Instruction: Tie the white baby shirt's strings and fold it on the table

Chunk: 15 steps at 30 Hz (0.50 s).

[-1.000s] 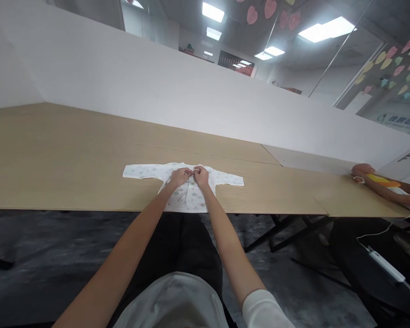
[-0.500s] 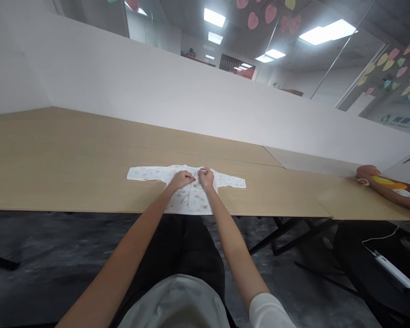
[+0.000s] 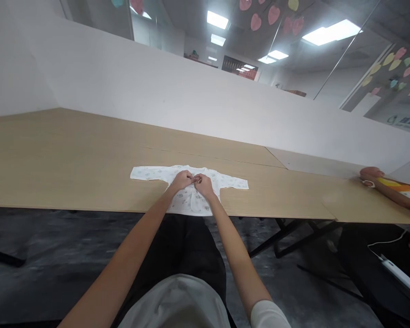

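A small white baby shirt [image 3: 184, 205] with a printed pattern lies face up on the wooden table [image 3: 89, 150], both sleeves spread out sideways and its hem at the front edge. Over the upper chest, at the front opening, my left hand [image 3: 182, 179] pinches the fabric. My right hand [image 3: 202, 184] is closed on the opening's edge from the other side. The fingertips of both hands meet at the shirt's midline. Any fastener between them is too small and covered to make out.
At the table's right end lies a baby doll [image 3: 392, 187] in yellow and white. Below it, a white power strip [image 3: 401, 275] with a cable rests on a black chair [image 3: 365, 259]. A white wall [image 3: 164, 95] with glass above runs behind the table.
My right hand has moved slightly down and left, so its fingertips now meet those of my left hand. The shirt stays spread in place; the camera view has shifted a little.
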{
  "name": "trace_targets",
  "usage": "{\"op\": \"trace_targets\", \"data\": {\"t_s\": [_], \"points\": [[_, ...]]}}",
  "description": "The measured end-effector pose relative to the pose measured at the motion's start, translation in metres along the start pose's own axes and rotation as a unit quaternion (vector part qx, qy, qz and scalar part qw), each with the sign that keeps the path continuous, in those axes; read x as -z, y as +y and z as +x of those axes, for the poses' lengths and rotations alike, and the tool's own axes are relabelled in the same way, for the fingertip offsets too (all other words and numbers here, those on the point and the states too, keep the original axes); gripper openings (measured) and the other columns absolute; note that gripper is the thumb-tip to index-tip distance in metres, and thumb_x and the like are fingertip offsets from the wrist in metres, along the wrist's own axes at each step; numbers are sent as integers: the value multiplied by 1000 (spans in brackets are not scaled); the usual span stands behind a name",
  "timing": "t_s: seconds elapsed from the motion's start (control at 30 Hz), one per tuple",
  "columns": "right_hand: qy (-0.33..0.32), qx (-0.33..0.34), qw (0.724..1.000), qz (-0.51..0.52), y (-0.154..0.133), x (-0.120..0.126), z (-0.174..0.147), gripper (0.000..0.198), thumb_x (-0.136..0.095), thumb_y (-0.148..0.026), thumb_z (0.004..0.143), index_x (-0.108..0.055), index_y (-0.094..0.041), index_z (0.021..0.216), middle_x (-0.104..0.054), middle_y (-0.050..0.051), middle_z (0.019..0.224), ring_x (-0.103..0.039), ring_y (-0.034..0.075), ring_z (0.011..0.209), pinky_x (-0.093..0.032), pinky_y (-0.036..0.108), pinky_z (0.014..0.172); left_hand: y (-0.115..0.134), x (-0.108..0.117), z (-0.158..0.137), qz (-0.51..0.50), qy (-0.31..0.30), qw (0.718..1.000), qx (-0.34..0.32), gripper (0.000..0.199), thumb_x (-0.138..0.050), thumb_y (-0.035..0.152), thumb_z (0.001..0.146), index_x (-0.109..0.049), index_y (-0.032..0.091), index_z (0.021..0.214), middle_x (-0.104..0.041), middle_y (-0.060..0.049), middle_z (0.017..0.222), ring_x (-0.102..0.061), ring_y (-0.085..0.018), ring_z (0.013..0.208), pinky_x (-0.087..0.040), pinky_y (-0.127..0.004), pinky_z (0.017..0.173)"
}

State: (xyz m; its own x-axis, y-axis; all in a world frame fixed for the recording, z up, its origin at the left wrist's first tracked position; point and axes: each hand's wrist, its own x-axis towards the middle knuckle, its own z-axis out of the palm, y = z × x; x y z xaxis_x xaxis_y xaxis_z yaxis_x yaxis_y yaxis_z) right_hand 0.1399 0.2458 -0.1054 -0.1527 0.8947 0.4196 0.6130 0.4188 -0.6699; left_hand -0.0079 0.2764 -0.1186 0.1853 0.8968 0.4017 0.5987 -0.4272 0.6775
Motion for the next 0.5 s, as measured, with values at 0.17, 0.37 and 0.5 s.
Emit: {"op": "trace_targets", "data": {"t_s": [0.17, 0.37, 0.5], "points": [[-12, -15, 1000, -19, -1, -1, 2, 24, -51, -9, 73, -66, -19, 88, -67, 1, 79, -60, 17, 74, -46, 27, 73, -3, 0, 2, 9, -8, 1000, 3, 32, -62, 49, 73, -70, 18, 69, -67, -5, 83, -60, -18, 83, -47, -29, 80], [-15, -32, 998, 52, 8, 0, 8, 29, -54, -11, 69, -61, -20, 95, -61, -4, 71, -60, 15, 72, -47, 25, 71, -1, 1, 7, 0, -22, 1000, 12, 32, -59, 48, 73, -71, 19, 71, -68, -5, 82, -61, -20, 80, -46, -28, 74], [-12, -38, 995, 91, 12, 1, 13, 30, -54, -12, 66, -60, -21, 93, -57, -6, 68, -59, 14, 70, -47, 25, 70, 1, 2, 8, -6, -15, 1000, 7, 32, -57, 47, 73, -71, 18, 72, -69, -5, 81, -61, -20, 79, -46, -28, 71]]}}
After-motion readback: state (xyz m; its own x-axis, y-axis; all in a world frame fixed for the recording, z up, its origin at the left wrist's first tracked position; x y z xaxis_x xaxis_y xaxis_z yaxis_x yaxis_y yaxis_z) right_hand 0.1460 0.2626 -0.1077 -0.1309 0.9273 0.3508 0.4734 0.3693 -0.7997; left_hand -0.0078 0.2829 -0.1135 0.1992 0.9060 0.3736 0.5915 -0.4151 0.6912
